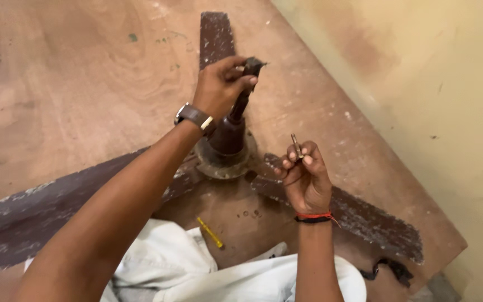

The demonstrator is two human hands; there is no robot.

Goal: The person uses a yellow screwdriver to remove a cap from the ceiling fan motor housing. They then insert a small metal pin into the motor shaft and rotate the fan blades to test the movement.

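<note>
Left fingers: the left hand is clenched round the top of the downrod, thumb and fingertips pinching its dark, frayed upper end.
Right fingers: the right hand pinches a small bolt upright between thumb and fingertips, just right of the hub.
Downrod: dark brown, upright, rising from the motor hub.
Ceiling fan: three worn, dusty brown blades with flaking paint spread from the hub, lying flat on the wooden tabletop.
Wrists: brown watch on the left, red and black threads on the right.
Nearby: yellow stick-like tool by the white cloth.
</note>
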